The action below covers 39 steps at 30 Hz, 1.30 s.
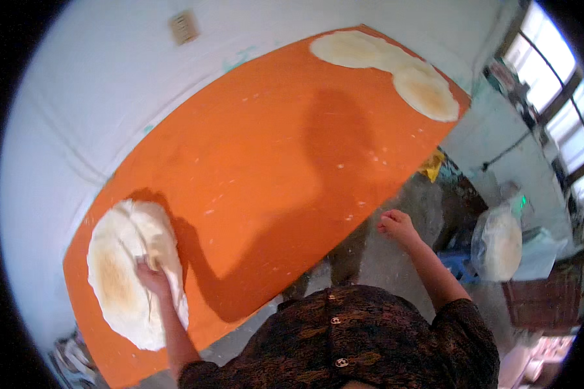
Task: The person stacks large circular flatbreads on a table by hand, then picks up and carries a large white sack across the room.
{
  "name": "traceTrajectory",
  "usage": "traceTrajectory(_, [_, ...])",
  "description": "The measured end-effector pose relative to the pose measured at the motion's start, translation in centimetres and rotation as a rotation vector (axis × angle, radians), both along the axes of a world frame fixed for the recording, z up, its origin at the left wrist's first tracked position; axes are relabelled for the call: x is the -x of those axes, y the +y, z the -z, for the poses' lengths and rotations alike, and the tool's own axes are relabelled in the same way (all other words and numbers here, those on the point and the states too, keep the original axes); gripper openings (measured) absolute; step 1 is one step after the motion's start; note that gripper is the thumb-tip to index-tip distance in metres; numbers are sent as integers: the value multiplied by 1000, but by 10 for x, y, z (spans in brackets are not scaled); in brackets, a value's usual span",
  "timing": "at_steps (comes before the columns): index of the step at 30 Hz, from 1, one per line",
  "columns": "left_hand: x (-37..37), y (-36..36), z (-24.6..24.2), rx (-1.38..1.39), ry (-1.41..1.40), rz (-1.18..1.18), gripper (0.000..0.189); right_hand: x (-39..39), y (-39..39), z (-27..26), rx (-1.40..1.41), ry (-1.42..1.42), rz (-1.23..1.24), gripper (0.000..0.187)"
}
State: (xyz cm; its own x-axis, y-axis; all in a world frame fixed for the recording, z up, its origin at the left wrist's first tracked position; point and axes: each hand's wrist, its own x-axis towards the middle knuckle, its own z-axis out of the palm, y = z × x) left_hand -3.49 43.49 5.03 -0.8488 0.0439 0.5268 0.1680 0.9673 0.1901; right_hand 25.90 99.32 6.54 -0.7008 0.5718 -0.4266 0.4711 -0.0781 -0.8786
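Note:
Large pale flatbreads [112, 282] with a browned patch lie piled at the left end of an orange table [253, 146]. Over this pile, my left hand [155, 279] has its fingers closed on a fold or edge of the upper bread; the fingertips are partly hidden. My right hand [396, 226] hangs just off the table's near edge, its fingers curled, with nothing visible in it. More thin flatbreads [426, 95] lie along the far right end of the table, overlapping one another.
A white wall [102, 97] with a socket plate [183, 27] borders the table's far side. At right, a clear plastic bag [499, 243] of pale rounds stands near a blue object [455, 265]. A yellow item [433, 165] shows beside the table's right edge.

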Motion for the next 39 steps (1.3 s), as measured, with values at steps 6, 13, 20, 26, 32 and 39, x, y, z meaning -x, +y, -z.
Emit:
traceTrajectory(6, [-78, 240, 77, -1128, -829, 342, 21, -94, 97, 24, 207, 16, 145, 20])
traceTrajectory(13, [-119, 419, 35, -1464, -1409, 236, 24, -99, 223, -5, 338, 228, 376, 21])
traceTrajectory(20, [-108, 657, 26, -1726, -1867, 622, 24, -96, 330, -7, 348, 233, 489, 17])
traceTrajectory(26, [-89, 871, 54, -1865, -2085, 675, 26, -155, 418, 5, 353, 158, 739, 21])
traceTrajectory(32, [-88, 1005, 62, -1731, -1968, 207, 47, -155, 504, 18, 409, 234, 745, 23])
traceTrajectory(39, [-84, 1070, 55, -1660, -1802, 8, 50, -107, 647, 16, 332, 111, 626, 23])
